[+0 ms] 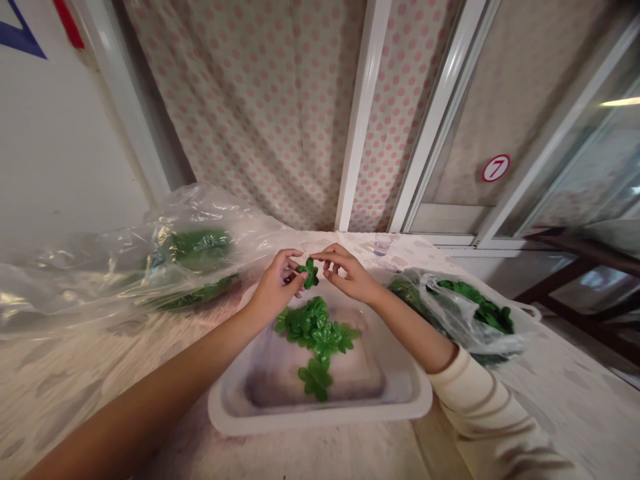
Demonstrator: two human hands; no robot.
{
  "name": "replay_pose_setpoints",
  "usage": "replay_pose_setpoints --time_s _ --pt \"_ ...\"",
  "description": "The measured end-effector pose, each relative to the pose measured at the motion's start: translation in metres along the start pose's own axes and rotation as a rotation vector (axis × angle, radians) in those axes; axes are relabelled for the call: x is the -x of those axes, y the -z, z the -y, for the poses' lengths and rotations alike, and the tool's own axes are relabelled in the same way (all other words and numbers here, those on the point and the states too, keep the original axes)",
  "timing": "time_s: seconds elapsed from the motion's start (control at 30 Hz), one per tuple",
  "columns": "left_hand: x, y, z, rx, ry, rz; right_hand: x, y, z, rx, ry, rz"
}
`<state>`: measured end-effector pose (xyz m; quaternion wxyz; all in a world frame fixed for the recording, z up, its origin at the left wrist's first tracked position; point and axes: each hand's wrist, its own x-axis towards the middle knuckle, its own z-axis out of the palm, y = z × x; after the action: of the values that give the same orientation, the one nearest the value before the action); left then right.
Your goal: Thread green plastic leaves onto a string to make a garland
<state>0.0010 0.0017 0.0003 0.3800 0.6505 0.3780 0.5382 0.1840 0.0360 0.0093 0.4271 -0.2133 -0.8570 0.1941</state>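
Note:
My left hand pinches a small green artificial leaf piece with several rounded lobes. My right hand is just beside it, fingers bent and apart, with a fingertip at the leaf's upper edge; whether it presses on it I cannot tell. Below both hands is a white plastic tray on the table. Several similar green leaf pieces lie in a loose pile inside it, and one flat piece is nearer the tray's front.
On the left, a large clear plastic bag holds green material. To the right stands another clear bag with dark green leaves in it. A small clear cup is at the table's back edge, before a dotted curtain.

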Motion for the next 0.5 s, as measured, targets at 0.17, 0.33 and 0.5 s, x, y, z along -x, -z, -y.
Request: replay_pose_setpoints --time_s 0.17,0.33,0.5 --pt "-0.0002 0.0009 0.0015 -0.025 -0.009 0.001 -0.0003 -0.0006 0.0002 -0.002 0.011 -0.022" --pt "0.0009 0.0013 0.0031 -0.043 0.019 0.038 -0.0014 -0.0011 -0.0020 0.035 0.010 -0.042" --pt "0.0022 0.0009 0.0044 -0.055 0.013 0.076 -0.0022 -0.0010 -0.0029 0.043 0.012 -0.046"
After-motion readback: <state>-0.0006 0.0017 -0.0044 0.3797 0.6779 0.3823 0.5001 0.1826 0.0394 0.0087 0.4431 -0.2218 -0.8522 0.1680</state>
